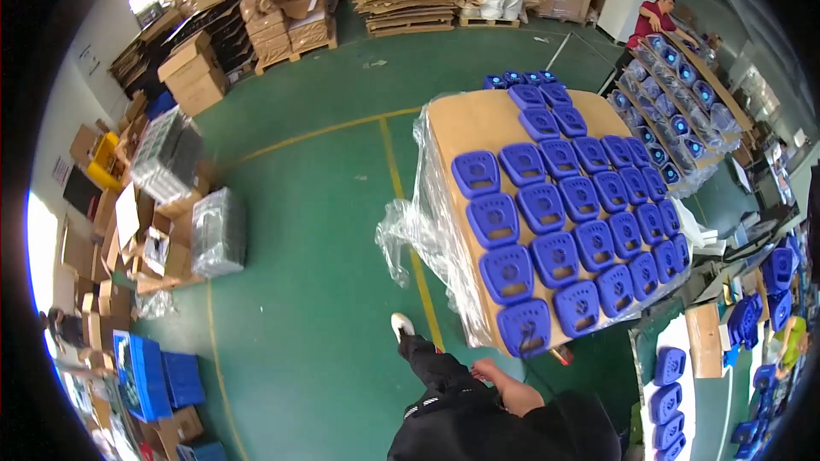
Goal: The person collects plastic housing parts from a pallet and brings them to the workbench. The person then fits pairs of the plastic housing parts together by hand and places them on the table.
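My right hand is in front of my body at the bottom of the head view, beside my dark trouser leg. Its fingers look curled in, and I see nothing in them. My left hand is out of sight. Nearest to the hand is a large stack topped with brown cardboard, partly wrapped in clear plastic film. Rows of blue plastic housings, each with a slot and a round patterned area, lie on the cardboard. A thin dark cord crosses the nearest housing. My hand is apart from the stack.
A person in a red top stands behind a tilted rack of wrapped blue parts. More blue housings lie on a bench at right. Cartons, wrapped grey stacks and blue bins line the left. Green floor lies between.
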### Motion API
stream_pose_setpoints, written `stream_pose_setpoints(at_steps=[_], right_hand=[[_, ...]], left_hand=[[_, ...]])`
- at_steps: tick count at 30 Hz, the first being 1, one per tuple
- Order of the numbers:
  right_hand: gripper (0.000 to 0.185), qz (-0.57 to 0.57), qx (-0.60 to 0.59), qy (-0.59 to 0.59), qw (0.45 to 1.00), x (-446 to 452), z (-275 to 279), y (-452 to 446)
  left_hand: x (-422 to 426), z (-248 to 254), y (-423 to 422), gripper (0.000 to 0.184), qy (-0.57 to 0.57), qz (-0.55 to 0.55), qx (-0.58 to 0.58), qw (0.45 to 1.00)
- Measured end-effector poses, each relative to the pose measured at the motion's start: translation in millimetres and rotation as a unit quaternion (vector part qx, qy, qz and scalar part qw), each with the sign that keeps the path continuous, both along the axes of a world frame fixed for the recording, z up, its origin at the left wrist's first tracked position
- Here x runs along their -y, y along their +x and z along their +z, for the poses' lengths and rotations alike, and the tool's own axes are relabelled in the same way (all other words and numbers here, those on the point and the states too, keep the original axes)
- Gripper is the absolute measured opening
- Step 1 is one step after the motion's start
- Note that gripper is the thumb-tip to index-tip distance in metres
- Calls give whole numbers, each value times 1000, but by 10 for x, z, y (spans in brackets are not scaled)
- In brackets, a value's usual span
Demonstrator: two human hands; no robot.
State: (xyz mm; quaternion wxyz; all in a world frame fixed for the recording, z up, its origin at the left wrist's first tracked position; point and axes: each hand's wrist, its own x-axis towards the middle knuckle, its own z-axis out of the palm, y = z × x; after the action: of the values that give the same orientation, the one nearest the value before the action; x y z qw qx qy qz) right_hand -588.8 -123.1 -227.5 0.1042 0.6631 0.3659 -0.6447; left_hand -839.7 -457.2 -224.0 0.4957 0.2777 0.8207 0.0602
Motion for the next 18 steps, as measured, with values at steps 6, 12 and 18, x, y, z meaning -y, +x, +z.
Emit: stream_pose_setpoints(at_steps=[6,12,18], right_hand=[[40,142,-215,246,934,-718,-548,-1912],[27,383,-101,183,900,-1903,738,-3926],[22,44,-122,137,982,-2845,354,-4560]], left_hand=[[-661,524,-1624,32,28,230,108,967],[-1554,565,-3340,23,59,496,229,835],[-3262,563,-5388,23,72,545,206,809]])
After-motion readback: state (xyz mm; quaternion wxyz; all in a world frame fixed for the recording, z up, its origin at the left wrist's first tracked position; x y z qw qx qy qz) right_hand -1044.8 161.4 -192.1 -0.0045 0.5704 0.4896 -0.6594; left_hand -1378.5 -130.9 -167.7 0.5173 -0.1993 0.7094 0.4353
